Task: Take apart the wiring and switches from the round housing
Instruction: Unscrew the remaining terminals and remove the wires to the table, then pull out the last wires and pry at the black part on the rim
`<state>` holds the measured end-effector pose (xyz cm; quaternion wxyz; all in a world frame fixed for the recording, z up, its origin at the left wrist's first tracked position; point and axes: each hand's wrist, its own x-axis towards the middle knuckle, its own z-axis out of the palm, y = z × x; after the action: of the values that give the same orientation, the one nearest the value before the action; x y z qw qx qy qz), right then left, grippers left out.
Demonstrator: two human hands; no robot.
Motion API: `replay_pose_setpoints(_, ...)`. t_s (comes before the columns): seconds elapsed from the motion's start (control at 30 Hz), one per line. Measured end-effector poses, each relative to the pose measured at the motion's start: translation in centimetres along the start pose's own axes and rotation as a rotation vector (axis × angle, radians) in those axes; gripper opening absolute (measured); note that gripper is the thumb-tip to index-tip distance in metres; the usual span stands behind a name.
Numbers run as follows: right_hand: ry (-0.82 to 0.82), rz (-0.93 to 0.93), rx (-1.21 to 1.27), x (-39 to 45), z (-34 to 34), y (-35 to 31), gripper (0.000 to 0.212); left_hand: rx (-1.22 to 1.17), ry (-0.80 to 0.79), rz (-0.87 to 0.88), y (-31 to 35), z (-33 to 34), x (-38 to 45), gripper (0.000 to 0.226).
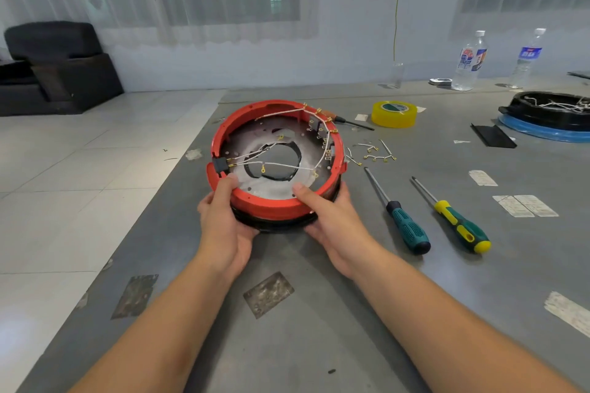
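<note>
head view: one wide-angle look down at a grey metal worktop (399, 281).
housing: the round red plastic housing with a black base ring (277, 166) is tilted toward the camera, near edge lifted, open side showing.
left hand (223, 226): clamped on the near-left rim, thumb over the red edge.
right hand (332, 226): clamped on the near-right rim, thumb hooked inside.
wiring: thin white wires with brass terminals (287, 166) cross the inside; small black switches (221, 165) sit on the wall.
loose parts: cut white wire pieces (372, 153) lie just beside the housing.
tools: teal-handled screwdriver (402, 217) and green-and-yellow screwdriver (456, 220) lie to the right.
handling: likely light and stiff; grip the rim, pull wires at the terminals, since the thin leads look fragile.
</note>
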<state>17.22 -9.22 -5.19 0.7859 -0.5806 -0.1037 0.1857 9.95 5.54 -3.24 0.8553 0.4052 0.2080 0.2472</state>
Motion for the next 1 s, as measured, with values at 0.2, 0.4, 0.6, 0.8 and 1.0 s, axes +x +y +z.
replay_pose_setpoints(0.2, 0.099, -0.026, -0.016, 0.7, -0.4, -1.1, 0.093, 0.277, -0.181, -0.082, 2.0, -1.4, 0.2, 0.032)
replay_pose_setpoints(0.4, 0.207, 0.019, -0.16, 1.9, -1.8, -2.2, 0.089, 0.411, -0.213, -0.215, 4.1, -3.6, 0.6, 0.039)
replay_pose_setpoints(0.6, 0.17, -0.083, -0.073, 2.3, -1.7, -2.2, 0.101, 0.273, -0.167, -0.218, 1.8, -3.8, -0.1, 0.032)
replay_pose_setpoints(0.8, 0.007, -0.021, 0.046, 0.8, -0.3, -0.1, 0.107, 0.199, -0.128, -0.129, 0.5, -3.0, -0.6, 0.04)
replay_pose_setpoints(1.0, -0.05, -0.052, 0.076, 0.8, -0.9, -0.7, 0.061, 0.224, -0.187, -0.131, 0.4, -3.0, -0.7, 0.085)
